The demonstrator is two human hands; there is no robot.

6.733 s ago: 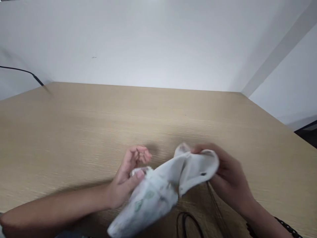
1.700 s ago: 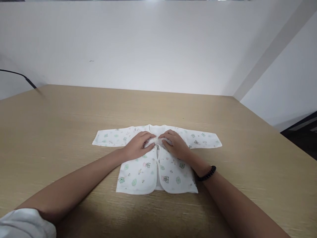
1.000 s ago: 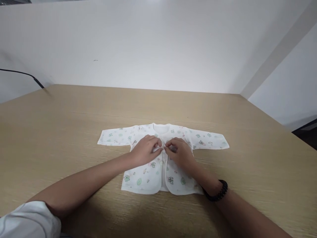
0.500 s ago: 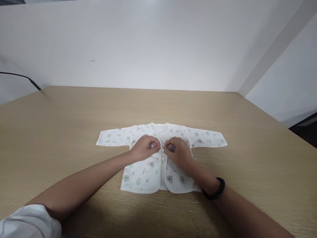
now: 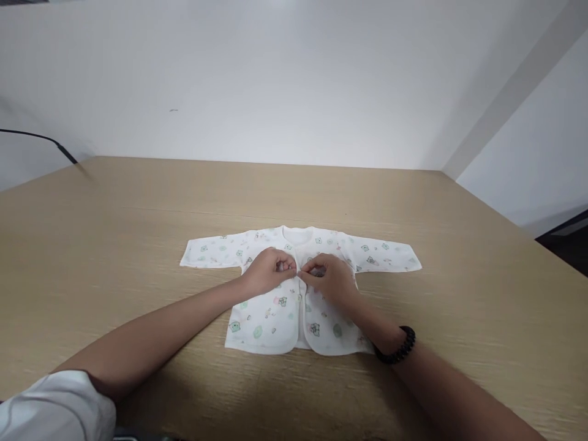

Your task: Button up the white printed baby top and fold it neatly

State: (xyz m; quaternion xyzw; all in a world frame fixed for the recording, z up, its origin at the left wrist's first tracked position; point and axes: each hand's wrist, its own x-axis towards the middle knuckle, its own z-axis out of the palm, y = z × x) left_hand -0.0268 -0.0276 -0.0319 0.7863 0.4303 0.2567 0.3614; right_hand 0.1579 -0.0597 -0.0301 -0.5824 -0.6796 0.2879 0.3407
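A small white baby shirt (image 5: 271,324) with printed green and pink animal figures lies flat, its sleeves spread to both sides. Its front edges part toward the hem. At the upper chest, my left hand (image 5: 270,271) pinches the front edge between thumb and index finger. My right hand (image 5: 331,278) pinches the opposite edge, its fingertips touching or nearly touching those of the left. The button between the fingertips is hidden. Lower on the placket, another button (image 5: 299,298) shows faintly.
The shirt rests on a wooden table (image 5: 138,245) that reaches a white wall (image 5: 285,92). A black cable (image 5: 59,146) hangs at the far left. A dark object (image 5: 567,239) stands beyond the table's right edge. A black beaded bracelet (image 5: 402,346) circles my right wrist.
My right hand has moved slightly left, bringing its edge of the shirt up to my left fingertips. The button visible between them before is now covered. My left hand has barely moved.
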